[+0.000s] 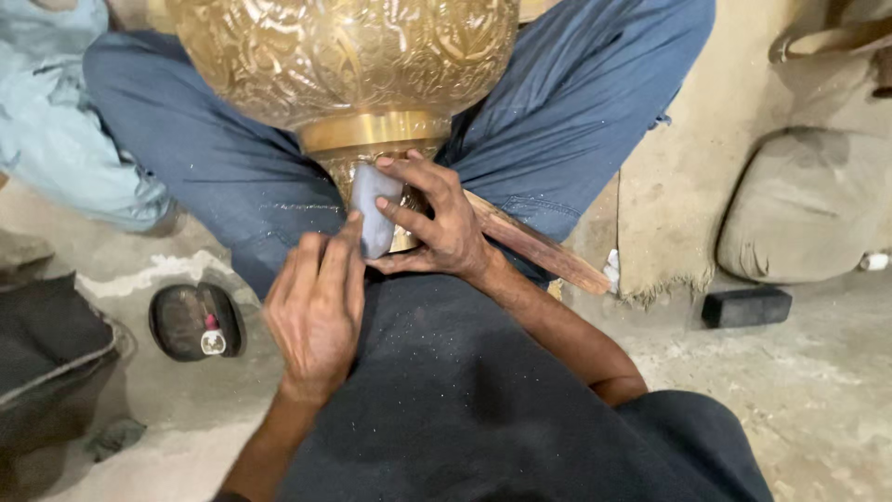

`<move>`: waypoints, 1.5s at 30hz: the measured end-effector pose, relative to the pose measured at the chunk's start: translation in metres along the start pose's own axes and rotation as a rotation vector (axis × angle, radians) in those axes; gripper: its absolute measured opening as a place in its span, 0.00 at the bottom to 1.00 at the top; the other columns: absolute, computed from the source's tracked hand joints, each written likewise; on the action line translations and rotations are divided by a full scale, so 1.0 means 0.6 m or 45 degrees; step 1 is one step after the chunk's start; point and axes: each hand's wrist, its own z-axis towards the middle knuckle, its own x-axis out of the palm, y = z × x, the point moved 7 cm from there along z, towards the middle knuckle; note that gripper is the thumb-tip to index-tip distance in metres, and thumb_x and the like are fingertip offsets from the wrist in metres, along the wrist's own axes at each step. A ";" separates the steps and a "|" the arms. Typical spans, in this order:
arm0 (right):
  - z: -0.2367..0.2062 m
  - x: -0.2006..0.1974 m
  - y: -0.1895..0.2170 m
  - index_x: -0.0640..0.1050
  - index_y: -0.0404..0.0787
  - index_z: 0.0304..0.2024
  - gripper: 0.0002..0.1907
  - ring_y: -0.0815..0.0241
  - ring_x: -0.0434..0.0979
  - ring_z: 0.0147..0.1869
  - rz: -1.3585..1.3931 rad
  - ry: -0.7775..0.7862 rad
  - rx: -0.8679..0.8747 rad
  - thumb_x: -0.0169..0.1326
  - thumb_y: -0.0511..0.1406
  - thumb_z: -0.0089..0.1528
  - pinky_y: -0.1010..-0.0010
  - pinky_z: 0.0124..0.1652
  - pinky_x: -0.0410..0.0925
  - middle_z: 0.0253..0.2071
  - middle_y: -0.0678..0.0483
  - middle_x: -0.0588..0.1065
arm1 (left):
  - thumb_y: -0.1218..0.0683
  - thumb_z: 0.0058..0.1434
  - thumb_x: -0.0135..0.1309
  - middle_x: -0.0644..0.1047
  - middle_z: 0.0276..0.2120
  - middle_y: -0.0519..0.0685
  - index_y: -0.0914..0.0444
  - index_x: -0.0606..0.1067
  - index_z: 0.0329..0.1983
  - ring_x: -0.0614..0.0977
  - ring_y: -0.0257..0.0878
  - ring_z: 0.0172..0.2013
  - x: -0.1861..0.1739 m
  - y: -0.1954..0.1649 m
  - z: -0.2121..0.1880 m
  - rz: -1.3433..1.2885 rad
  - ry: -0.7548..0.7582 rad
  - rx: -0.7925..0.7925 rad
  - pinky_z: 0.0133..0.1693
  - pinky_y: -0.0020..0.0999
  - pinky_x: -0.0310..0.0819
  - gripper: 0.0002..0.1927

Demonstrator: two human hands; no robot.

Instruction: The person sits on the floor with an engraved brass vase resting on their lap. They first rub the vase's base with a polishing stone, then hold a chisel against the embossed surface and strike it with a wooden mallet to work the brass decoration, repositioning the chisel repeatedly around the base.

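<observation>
A large engraved brass vessel [344, 56] lies at the top centre, its smooth neck band pointing toward me. A smooth grey-white stone [374, 206] is pressed against that neck. My right hand [444, 228] wraps over the stone from the right, fingers spread across it and onto the brass. My left hand [316, 311] comes up from below, and its fingertips pinch the stone's lower end. A wooden stick [544, 249] runs out to the right beneath my right wrist. A dark cloth [446, 390] covers my lap.
Legs in blue jeans [214, 158] flank the vessel. On the floor at left sits a dark round dish [181, 321] with a small red-capped bottle. A black block [746, 307], a burlap mat [688, 177] and a stuffed sack [808, 204] lie at right.
</observation>
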 end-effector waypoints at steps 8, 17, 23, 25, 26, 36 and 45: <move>0.001 0.002 -0.001 0.71 0.47 0.65 0.43 0.45 0.65 0.74 -0.002 0.021 -0.017 0.75 0.54 0.55 0.46 0.72 0.63 0.70 0.44 0.64 | 0.61 0.76 0.57 0.78 0.42 0.52 0.63 0.77 0.58 0.81 0.46 0.36 0.001 0.021 0.020 -0.136 -0.054 0.020 0.37 0.40 0.77 0.09; 0.011 -0.003 0.003 0.69 0.48 0.66 0.45 0.44 0.64 0.74 -0.029 0.042 -0.007 0.75 0.54 0.54 0.47 0.72 0.63 0.71 0.43 0.64 | 0.60 0.72 0.57 0.79 0.40 0.56 0.64 0.79 0.53 0.83 0.51 0.35 0.027 0.060 -0.027 -0.057 0.065 -0.112 0.36 0.46 0.78 0.08; 0.025 -0.008 0.011 0.69 0.47 0.66 0.45 0.43 0.65 0.73 -0.018 0.025 -0.037 0.76 0.54 0.54 0.46 0.72 0.64 0.71 0.43 0.63 | 0.61 0.72 0.58 0.78 0.44 0.54 0.61 0.78 0.58 0.84 0.48 0.40 0.003 0.059 -0.022 -0.314 -0.025 -0.206 0.42 0.43 0.78 0.12; 0.031 -0.011 0.014 0.70 0.47 0.66 0.45 0.43 0.65 0.73 -0.018 0.037 -0.013 0.76 0.53 0.54 0.45 0.71 0.64 0.70 0.43 0.63 | 0.61 0.72 0.59 0.78 0.43 0.54 0.62 0.78 0.59 0.83 0.47 0.41 0.004 0.050 -0.026 -0.278 -0.012 -0.158 0.42 0.43 0.78 0.14; 0.028 -0.011 0.013 0.70 0.47 0.65 0.44 0.43 0.65 0.73 -0.020 0.026 -0.014 0.76 0.53 0.54 0.45 0.71 0.64 0.70 0.43 0.64 | 0.61 0.71 0.60 0.77 0.42 0.53 0.61 0.77 0.59 0.83 0.46 0.40 0.004 0.044 -0.028 -0.256 -0.013 -0.110 0.42 0.42 0.79 0.14; 0.032 -0.011 0.017 0.70 0.47 0.65 0.43 0.43 0.66 0.73 -0.014 0.023 0.006 0.76 0.52 0.55 0.45 0.71 0.64 0.69 0.42 0.65 | 0.60 0.66 0.63 0.71 0.38 0.52 0.60 0.77 0.62 0.79 0.45 0.35 0.018 0.022 -0.038 0.124 0.008 0.069 0.38 0.42 0.78 0.21; 0.019 -0.007 0.011 0.71 0.48 0.64 0.42 0.43 0.64 0.73 0.002 0.023 0.020 0.76 0.52 0.54 0.45 0.72 0.64 0.70 0.44 0.64 | 0.59 0.68 0.60 0.71 0.41 0.51 0.60 0.76 0.62 0.79 0.45 0.36 0.019 0.019 -0.030 0.091 0.047 0.033 0.38 0.42 0.78 0.19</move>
